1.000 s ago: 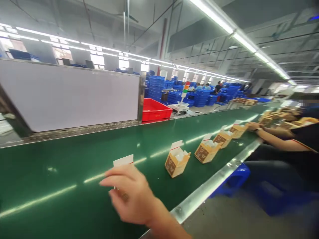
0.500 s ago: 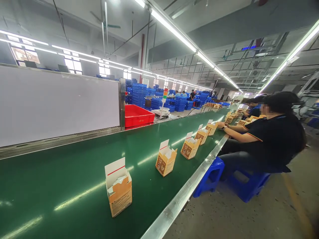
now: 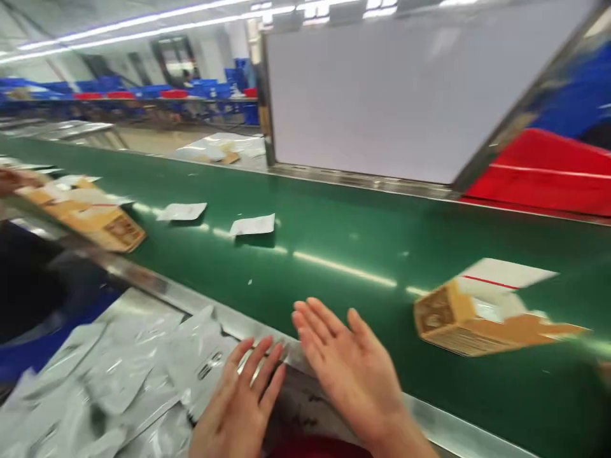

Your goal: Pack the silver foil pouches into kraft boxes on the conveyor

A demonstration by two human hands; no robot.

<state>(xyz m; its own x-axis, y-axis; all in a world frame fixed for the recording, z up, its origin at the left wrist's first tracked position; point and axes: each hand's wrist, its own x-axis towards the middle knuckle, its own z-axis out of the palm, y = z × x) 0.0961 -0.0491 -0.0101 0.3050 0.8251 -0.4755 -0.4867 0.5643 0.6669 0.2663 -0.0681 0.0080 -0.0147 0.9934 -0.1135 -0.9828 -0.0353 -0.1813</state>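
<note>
My left hand (image 3: 245,397) is open, fingers apart, beside a pile of silvery-white sachets (image 3: 128,375) and near the belt's metal edge. Over that edge my right hand (image 3: 351,372) is raised with its fingers stretched out and nothing in it. To its right on the green conveyor belt (image 3: 344,292) stands an open brown carton (image 3: 477,331), its white flap raised and something white inside. Two flat white sachets, a nearer one (image 3: 252,224) and a farther one (image 3: 182,212), lie on the belt beyond my hands.
At the left stands a row of open cartons (image 3: 90,213), with another person's hand (image 3: 16,181) at its far end. A white panel (image 3: 367,95) rises behind the belt. A red bin (image 3: 544,175) is at the right.
My view has swung left and down from the line of cartons and the seated co-worker. Both my hands and the sachet pile have come into sight.
</note>
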